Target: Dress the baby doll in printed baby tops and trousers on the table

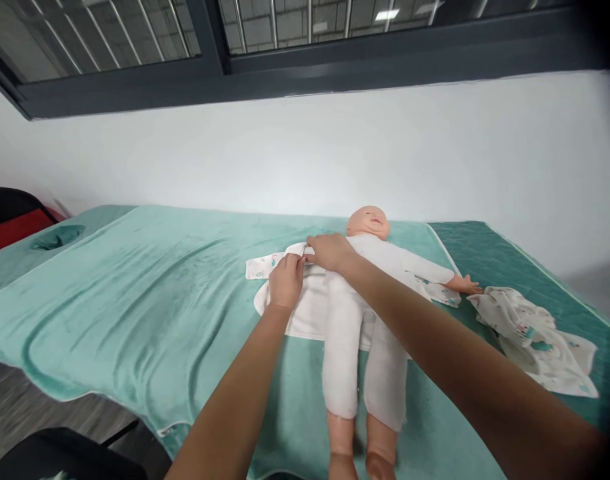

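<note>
Towel (135, 293), pale green, covered the long table, and the doll (357, 293) lay on it face up, a little past the middle toward the 3 o'clock end. Taking the doll's chest as the centre of the dial, a crumpled printed cloth (529, 333) sat at 4 o'clock, just beyond the doll's bare hand and clear of your work. A second printed cloth (259, 267) stuck out from under the doll at 9 o'clock, with a white flap (305, 313) spread flat at 8 o'clock. A dark hollow (55, 238) dented the towel far off at 9 o'clock, and a black and red chair (9, 213) stood past it. The wall (435, 147) and a barred window (135, 40) closed off 12 o'clock. Your own forearms crossed over the doll's trunk and hid part of it.

The doll's long axis ran from 12 to 6 o'clock, head toward the wall and feet toward you, with one arm stretched out toward 3 o'clock.

Your left hand (286, 280) and right hand (329, 251) met at 10 o'clock, fingertips together, both pinched on the white sleeve (295, 251) at the doll's other arm.
</note>
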`<state>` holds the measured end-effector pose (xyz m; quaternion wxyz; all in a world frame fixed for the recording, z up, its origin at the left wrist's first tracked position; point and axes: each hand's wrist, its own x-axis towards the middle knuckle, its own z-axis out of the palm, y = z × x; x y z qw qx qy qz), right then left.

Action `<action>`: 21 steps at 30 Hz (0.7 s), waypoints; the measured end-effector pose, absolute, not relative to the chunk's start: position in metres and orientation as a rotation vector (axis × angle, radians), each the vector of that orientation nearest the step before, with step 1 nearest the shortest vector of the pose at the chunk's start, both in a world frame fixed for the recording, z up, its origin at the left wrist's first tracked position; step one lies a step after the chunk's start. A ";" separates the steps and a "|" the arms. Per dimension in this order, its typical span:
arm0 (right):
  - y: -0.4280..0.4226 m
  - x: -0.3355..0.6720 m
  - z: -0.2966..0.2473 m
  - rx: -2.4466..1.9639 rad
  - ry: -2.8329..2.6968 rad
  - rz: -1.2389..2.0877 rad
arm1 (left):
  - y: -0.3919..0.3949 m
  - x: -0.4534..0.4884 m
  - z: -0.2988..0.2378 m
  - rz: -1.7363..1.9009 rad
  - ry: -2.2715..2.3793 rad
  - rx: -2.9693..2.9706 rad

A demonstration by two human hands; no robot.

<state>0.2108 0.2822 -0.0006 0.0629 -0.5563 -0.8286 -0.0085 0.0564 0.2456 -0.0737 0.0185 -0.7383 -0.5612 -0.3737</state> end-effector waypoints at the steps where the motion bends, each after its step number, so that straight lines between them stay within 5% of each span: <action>1: 0.281 0.212 0.000 -1.683 -2.474 -0.030 | 0.246 0.055 -0.073 -1.200 -1.781 -2.239; 12: 0.218 0.293 -0.017 -1.643 -1.543 -0.130 | 0.249 0.050 -0.072 -1.094 -2.092 -1.920; 21: 0.178 0.339 -0.053 -1.843 -1.184 0.288 | 0.242 0.057 -0.068 -1.054 -1.829 -2.060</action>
